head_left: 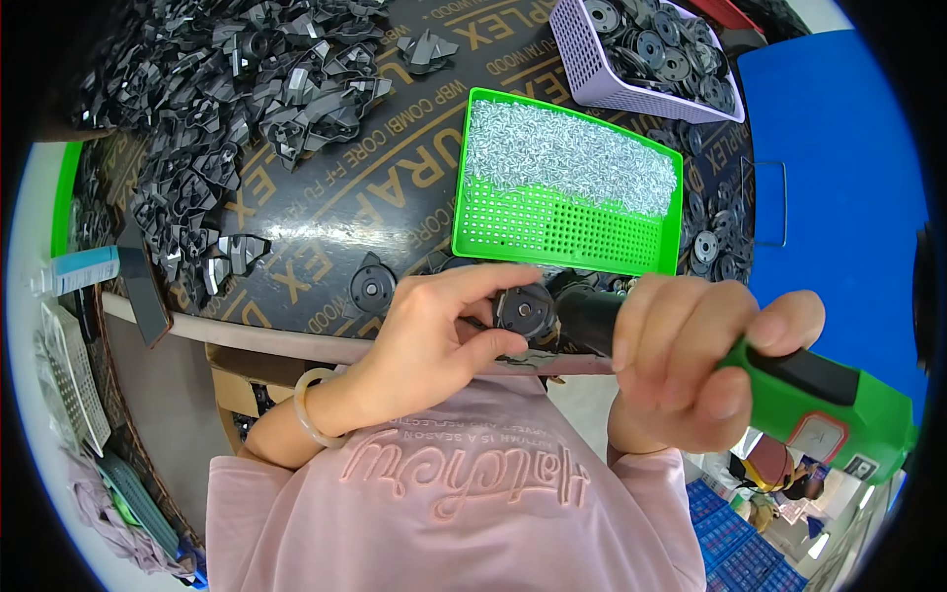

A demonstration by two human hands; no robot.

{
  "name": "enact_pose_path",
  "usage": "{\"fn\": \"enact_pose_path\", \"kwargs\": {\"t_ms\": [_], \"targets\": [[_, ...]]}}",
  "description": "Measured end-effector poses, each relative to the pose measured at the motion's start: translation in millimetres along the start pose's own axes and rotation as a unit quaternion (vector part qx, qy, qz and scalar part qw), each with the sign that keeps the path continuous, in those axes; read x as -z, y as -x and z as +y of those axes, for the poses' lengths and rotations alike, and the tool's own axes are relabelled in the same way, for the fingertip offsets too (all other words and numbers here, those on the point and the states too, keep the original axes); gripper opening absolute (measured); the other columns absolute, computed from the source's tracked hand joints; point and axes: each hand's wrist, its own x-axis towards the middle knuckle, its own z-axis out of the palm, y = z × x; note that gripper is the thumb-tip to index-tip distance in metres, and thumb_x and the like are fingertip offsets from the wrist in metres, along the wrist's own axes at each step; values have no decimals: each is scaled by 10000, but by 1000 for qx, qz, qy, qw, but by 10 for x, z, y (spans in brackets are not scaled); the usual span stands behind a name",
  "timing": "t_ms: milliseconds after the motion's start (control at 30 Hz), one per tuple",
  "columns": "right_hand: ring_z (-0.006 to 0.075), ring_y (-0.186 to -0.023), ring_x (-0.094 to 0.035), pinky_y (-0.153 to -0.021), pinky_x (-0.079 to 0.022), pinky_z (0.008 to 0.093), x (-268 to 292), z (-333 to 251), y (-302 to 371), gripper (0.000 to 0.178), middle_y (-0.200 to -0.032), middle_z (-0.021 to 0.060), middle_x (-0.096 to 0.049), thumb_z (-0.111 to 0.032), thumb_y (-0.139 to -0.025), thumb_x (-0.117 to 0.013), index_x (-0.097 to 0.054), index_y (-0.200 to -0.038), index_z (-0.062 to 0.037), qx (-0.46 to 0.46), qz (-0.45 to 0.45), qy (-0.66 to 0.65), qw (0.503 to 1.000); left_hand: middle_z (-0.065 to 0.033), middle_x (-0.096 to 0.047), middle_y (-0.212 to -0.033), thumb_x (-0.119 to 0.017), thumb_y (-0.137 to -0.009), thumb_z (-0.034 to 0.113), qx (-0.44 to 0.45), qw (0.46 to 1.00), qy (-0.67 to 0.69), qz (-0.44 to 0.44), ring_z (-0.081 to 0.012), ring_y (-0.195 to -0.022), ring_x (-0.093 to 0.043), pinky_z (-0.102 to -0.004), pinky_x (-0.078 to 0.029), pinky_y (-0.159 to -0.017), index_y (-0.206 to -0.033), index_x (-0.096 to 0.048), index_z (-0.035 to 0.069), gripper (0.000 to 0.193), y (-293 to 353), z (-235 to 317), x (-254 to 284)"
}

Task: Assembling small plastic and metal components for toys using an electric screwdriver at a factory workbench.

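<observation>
Between the thumb and fingers of my left hand [424, 331] is a small round black plastic part [525, 312] with a hole at its centre. My right hand [686, 360] is wrapped around a green and black power screwdriver [838, 405]. Its dark nose points left at the held part; whether the tip touches it, I cannot tell. A similar round black part [373, 287] lies on the table just left of my left hand. Beyond my hands sits a green perforated tray [503, 219], with many small silvery screws [572, 153] heaped toward its far side.
Angular black plastic pieces [227, 79] are piled over the table's far left. At the back right, a lilac basket [597, 74] holds round black parts. More round parts [705, 247] lie right of the tray, beside a large blue panel [838, 158].
</observation>
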Motion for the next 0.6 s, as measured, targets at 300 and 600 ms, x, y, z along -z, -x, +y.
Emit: {"fn": "enact_pose_path", "kwargs": {"t_ms": [300, 600], "targets": [[115, -461, -480, -512, -501, 324, 269, 553, -39, 322, -612, 48, -522, 33, -906, -631, -430, -1149, -28, 56, 203, 103, 972, -97, -686, -1055, -741, -784, -115, -29, 994, 72, 72, -131, -845, -704, -255, -581, -705, -1288, -618, 19, 536, -14, -101, 26], [100, -466, -477, -521, -509, 313, 309, 674, -29, 278, -624, 55, -531, 78, -897, -593, -441, -1109, -19, 43, 201, 113, 972, -103, -678, -1106, -739, -791, -131, -24, 992, 99, 81, -123, -873, -695, -244, -574, -716, -1300, -601, 5, 545, -15, -74, 24]]}}
